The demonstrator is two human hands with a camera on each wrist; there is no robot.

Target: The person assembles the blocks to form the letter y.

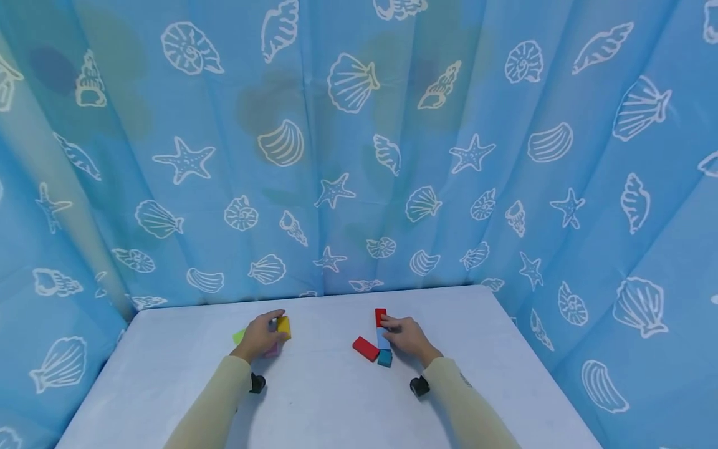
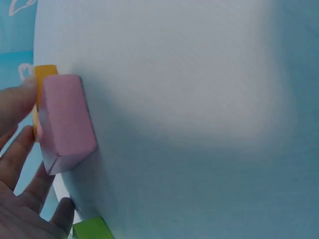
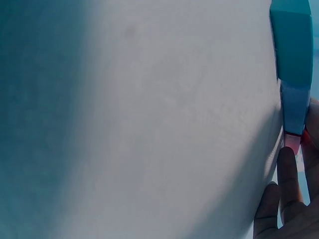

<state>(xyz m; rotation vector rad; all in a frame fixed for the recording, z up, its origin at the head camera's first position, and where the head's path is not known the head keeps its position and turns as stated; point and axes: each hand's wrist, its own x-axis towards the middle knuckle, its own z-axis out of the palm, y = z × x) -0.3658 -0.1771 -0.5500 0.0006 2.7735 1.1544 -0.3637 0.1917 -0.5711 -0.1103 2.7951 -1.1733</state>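
Observation:
My left hand (image 1: 262, 335) pinches a yellow block (image 1: 283, 327), index finger at its far end and thumb at its near end. A pink block (image 2: 67, 114) stands just in front of it in the left wrist view. Beside the same hand lies a green block (image 2: 92, 229). My right hand (image 1: 408, 338) reaches over a row of blocks, its fingertips touching where a red block (image 1: 380, 313) meets a light blue block (image 1: 383, 340). Whether it grips either one is hidden. A teal block (image 1: 384, 358) continues the row at the near end.
A second, longer red block (image 1: 366, 348) lies slanted left of the row. Everything rests on a white-covered table (image 1: 331, 399). A blue shell-patterned curtain (image 1: 348, 237) hangs behind the table and along its sides.

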